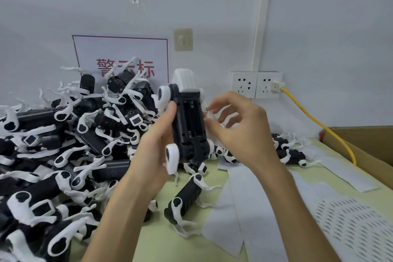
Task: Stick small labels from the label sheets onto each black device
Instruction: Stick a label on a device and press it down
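my left hand (pixel 155 144) grips device (pixel 188 125) by its sides: stiff, light plastic, I judge | my right hand (pixel 240 125) pinches label (pixel 207 110) at edge: flimsy, sticky

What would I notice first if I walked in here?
A huge pile of black devices with white straps fills the left side. In the middle, the left hand holds one black device upright while the right hand pinches a small label beside it.
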Demonstrator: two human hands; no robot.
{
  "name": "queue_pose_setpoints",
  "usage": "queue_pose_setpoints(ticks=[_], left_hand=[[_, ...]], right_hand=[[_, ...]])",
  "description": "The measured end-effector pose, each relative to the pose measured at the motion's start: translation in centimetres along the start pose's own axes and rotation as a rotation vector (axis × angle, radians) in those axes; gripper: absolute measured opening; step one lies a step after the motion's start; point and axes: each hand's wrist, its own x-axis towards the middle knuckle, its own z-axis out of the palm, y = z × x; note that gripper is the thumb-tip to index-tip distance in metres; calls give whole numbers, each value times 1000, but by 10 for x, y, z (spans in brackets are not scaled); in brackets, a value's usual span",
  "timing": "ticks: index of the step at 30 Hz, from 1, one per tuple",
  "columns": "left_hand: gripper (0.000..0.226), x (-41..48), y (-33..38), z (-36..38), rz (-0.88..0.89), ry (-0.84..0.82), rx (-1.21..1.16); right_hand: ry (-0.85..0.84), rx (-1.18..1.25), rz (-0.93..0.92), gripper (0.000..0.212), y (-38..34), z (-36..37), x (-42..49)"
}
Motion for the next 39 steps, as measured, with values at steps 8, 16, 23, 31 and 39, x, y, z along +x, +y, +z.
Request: queue_pose_setpoints(ticks=[8,16,23,31,39], left_hand=[[40,3,-7,0,41,-48,82],[58,3,-7,0,95,43,234],[74,0,-4,2,94,91,198],[56,0,-3,-16,3,-43,137],[72,-2,-1,-18,43,-45,187]], right_hand=[[97,76,79,10,-2,2,0],[99,11,52,5,1,3,-1],[76,53,84,14,3,5,-2],[-84,258,270,10,7,-14,3],[-121,139,203,11,-2,-12,2]])
